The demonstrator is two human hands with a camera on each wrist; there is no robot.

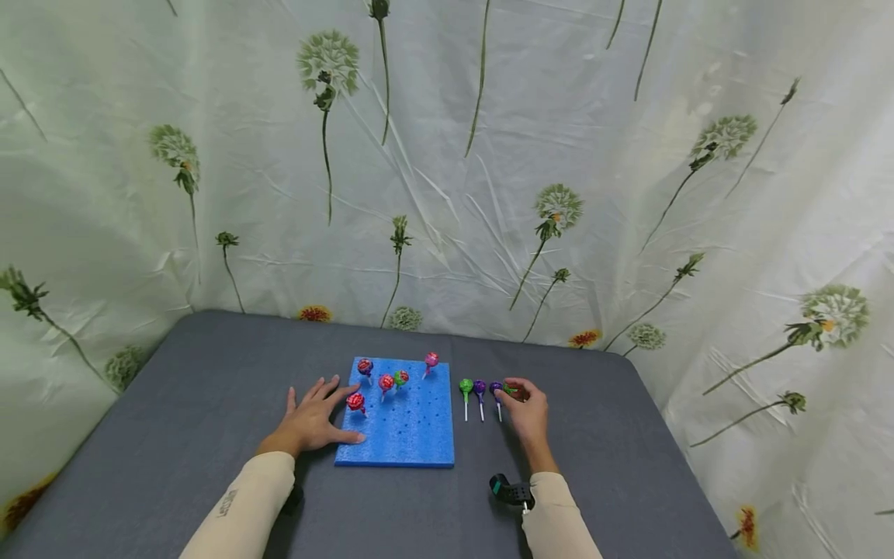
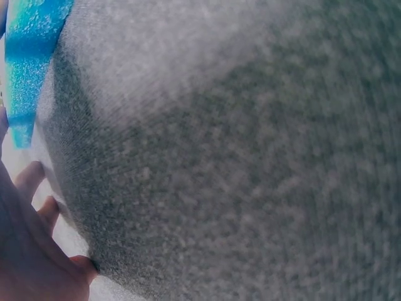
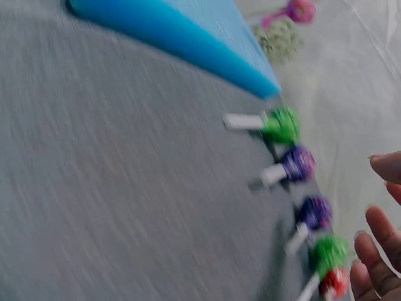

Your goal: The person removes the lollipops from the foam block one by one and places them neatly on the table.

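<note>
A blue foam board (image 1: 419,446) with small holes lies on the table, and several wrapped lollipops stand in it, among them a red one (image 1: 355,401) and a pink one (image 1: 431,359). My left hand (image 1: 312,419) rests with spread fingers on the board's left side. Right of the board lie a green lollipop (image 1: 466,386), a purple lollipop (image 1: 479,387) and another purple lollipop (image 1: 496,387). Beside these, my right hand (image 1: 527,411) hovers with parted, slightly bent fingers. Near its fingers in the right wrist view are another green lollipop (image 3: 331,251) and a red one (image 3: 335,281).
The dark grey table (image 1: 594,466) reaches back to a pale curtain (image 1: 447,194) printed with dandelions. A black strap (image 1: 510,491) is at the right wrist. The left wrist view shows mostly grey table cloth.
</note>
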